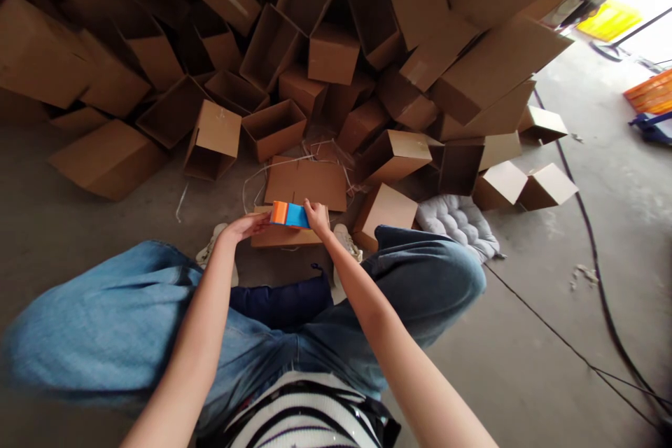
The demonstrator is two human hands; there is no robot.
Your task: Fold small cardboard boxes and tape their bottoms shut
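Tape dispenser (290, 214), right hand (316, 215) grip clamped on blue end, left hand (246, 226) open against orange end

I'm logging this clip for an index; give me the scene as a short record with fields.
left hand: fingers stretched out, tips at the orange end of the tool
right hand: grip on the tool's blue end
under hands: flat box on the floor
behind: pile of open boxes
by right knee: grey cushion
floor: black cable
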